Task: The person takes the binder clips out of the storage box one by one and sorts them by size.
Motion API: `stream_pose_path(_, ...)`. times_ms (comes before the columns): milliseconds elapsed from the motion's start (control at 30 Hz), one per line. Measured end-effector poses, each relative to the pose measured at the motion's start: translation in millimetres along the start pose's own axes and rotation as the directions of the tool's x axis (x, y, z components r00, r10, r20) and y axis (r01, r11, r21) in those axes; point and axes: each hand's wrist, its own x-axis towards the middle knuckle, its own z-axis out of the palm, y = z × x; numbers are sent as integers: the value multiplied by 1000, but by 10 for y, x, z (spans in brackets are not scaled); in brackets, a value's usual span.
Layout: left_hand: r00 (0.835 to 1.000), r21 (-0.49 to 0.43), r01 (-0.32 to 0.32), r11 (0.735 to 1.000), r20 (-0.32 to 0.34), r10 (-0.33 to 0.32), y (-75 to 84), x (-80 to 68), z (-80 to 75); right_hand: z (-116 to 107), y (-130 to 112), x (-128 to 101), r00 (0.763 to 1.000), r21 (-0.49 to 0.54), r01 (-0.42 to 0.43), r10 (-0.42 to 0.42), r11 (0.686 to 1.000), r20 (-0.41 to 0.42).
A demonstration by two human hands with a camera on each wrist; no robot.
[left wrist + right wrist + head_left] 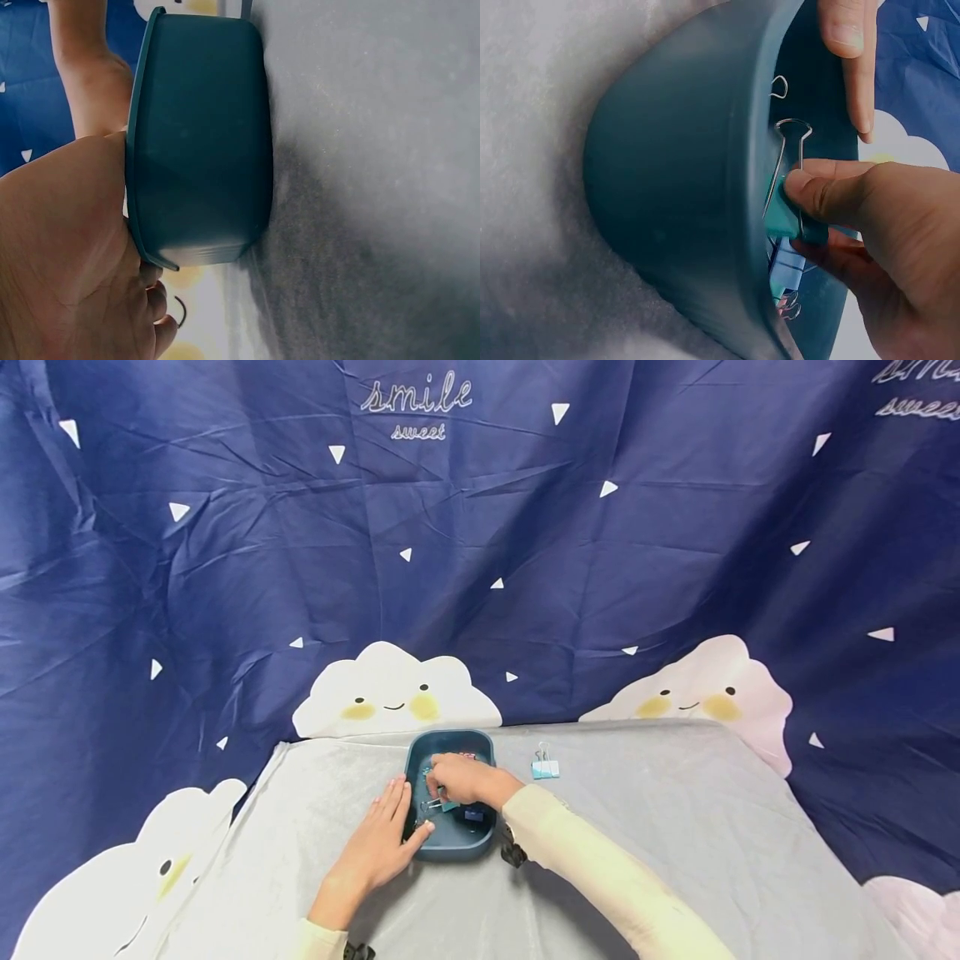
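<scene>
A dark teal plastic bin stands on the grey cloth with several binder clips inside. My left hand rests along its left rim, fingers straight, the thumb over the near left corner. In the left wrist view, the palm lies against the rim of the bin. My right hand reaches into the bin from the right. Between thumb and fingers it pinches a teal binder clip, whose wire handles point toward the left hand. A blue binder clip lies beyond it, with a reddish one partly hidden.
A light blue and white binder clip stands on the grey cloth, right of the bin, its wire handles upward. Behind the table hangs a dark blue curtain printed with clouds and triangles.
</scene>
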Motion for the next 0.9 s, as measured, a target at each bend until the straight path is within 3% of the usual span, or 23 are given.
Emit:
stream_pose_path(267, 1000, -7, 5, 1000, 5, -5, 2, 6, 7, -4, 18, -4, 1000, 48, 1, -1, 999, 4)
stream_pose_path(900, 1000, -14, -8, 1000, -13, 8, 28, -14, -16, -13, 107, -50, 991, 72, 79, -70, 994, -113)
